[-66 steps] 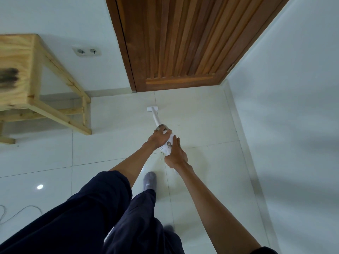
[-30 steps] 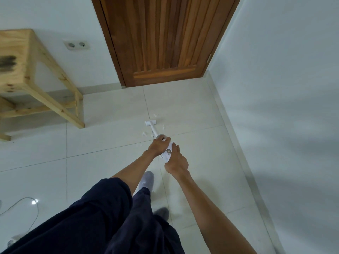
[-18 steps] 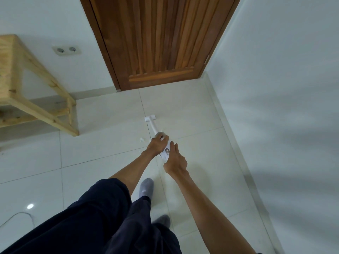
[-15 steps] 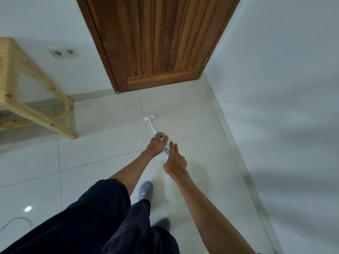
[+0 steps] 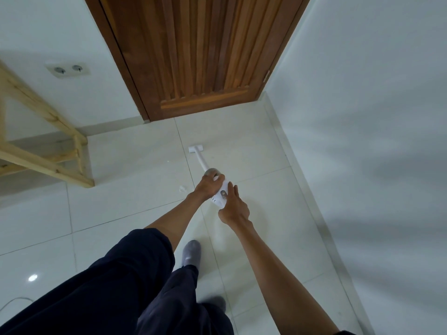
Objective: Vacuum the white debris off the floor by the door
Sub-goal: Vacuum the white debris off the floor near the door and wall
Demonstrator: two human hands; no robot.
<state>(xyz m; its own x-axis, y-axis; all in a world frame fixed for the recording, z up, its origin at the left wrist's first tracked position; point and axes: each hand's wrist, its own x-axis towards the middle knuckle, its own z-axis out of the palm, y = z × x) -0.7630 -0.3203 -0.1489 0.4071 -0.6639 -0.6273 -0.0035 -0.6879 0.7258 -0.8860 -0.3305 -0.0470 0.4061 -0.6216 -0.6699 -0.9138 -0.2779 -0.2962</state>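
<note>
Vacuum: a white handheld vacuum point(image 5: 219, 189) is grasped by the left hand point(image 5: 208, 186); the right hand point(image 5: 234, 209) is laid against its rear.
Nozzle point(image 5: 195, 149): moved past the flakes.
Debris point(image 5: 182, 188): left behind at centre frame; another pass is judged necessary.

open floor point(image 5: 135, 197), door point(image 5: 200, 52) ahead (shut)

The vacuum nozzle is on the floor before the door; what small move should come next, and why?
Probably pull the vacuum back and swing its nozzle to the person's left. A white clump lies on the tile beside the left hand, behind the nozzle, and a smaller speck sits further left. The right hand holds the rear end.
</note>
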